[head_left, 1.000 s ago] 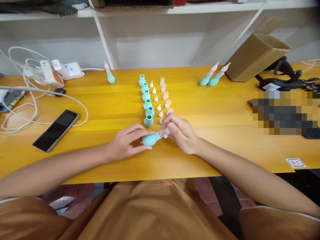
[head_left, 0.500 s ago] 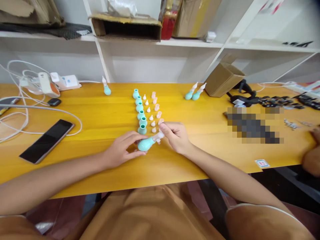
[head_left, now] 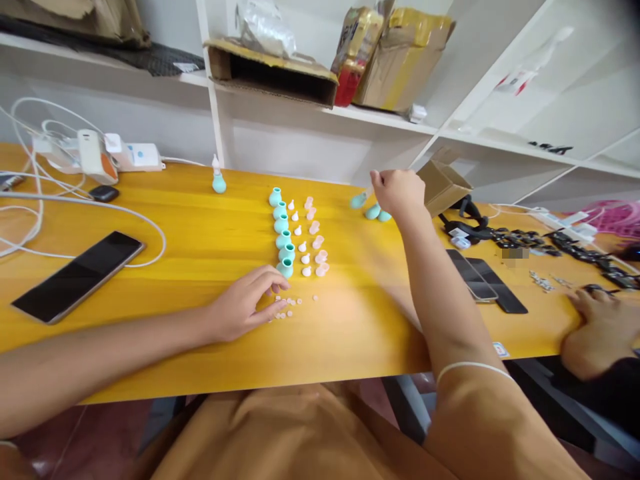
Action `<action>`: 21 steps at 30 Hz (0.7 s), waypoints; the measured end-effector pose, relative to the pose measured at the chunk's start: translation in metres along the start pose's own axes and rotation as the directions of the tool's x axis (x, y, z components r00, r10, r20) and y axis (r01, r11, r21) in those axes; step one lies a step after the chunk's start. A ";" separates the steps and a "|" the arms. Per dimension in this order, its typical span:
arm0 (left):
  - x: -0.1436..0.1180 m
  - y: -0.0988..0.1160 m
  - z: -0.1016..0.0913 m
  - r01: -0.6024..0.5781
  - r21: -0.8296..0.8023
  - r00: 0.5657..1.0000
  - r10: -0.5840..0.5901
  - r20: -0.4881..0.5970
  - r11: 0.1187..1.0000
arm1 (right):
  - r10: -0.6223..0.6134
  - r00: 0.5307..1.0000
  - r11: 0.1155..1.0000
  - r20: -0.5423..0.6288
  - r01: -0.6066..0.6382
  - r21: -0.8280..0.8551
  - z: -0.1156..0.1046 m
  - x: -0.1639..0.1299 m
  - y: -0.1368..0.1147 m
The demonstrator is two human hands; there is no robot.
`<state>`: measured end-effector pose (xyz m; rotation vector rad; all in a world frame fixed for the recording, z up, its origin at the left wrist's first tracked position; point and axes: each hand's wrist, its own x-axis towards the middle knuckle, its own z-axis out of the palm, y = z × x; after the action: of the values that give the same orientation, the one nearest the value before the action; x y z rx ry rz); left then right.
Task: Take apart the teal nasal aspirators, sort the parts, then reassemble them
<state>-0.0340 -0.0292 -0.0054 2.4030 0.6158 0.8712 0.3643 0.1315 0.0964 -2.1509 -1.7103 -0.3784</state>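
While sitting at a glossy yellow wooden table (head_left: 175, 253), a person is stretching the right hand (head_left: 399, 191) to the far side, where the fingers are curling into a loose fist over a teal rubber aspirator (head_left: 358, 199) with a pale pointed tip. Whether the fingers are actually gripping it or only touching it cannot be told, as the knuckles are hiding the contact. Two more finished aspirators (head_left: 378, 213) are lying just beside that hand, touching each other.

Nearer the body, the left hand (head_left: 245, 303) is resting flat and released on the tabletop, holding nothing, its spread fingertips just beside a scatter of tiny white beads (head_left: 287, 309). Beyond the fingertips, a row of rounded teal bulbs (head_left: 283, 232) is standing upright, mouths up, running away from the person. Alongside it are lying a row of small white cones (head_left: 300, 239) and a row of translucent pink caps (head_left: 316, 233), each row close to the next but apart.

Farther left, one lone aspirator (head_left: 219, 181) is standing upright by the white shelf post (head_left: 214, 100). A black phone (head_left: 77, 275) is lying face up among looping white cables (head_left: 60, 200). At the right edge, another person's hand (head_left: 597, 330) is resting on the table near two dark phones (head_left: 485, 280).
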 end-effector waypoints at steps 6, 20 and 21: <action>-0.001 0.001 0.000 -0.010 -0.019 1.000 0.011 0.013 1.000 | 0.086 0.996 0.986 0.026 -0.081 -0.147 0.020 0.013 0.006; 0.002 0.003 -0.003 -0.032 -0.005 0.998 0.032 0.049 0.999 | 0.086 0.992 0.982 0.097 -0.068 -0.175 0.032 0.011 0.008; 0.002 0.003 -0.003 -0.032 -0.006 0.998 0.033 0.051 0.999 | 0.092 0.990 0.981 0.108 -0.072 -0.178 0.033 0.012 0.008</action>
<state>-0.0340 -0.0292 -0.0007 2.4289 0.5557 0.8210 0.3746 0.1547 0.0706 -2.4034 -1.6983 -0.4003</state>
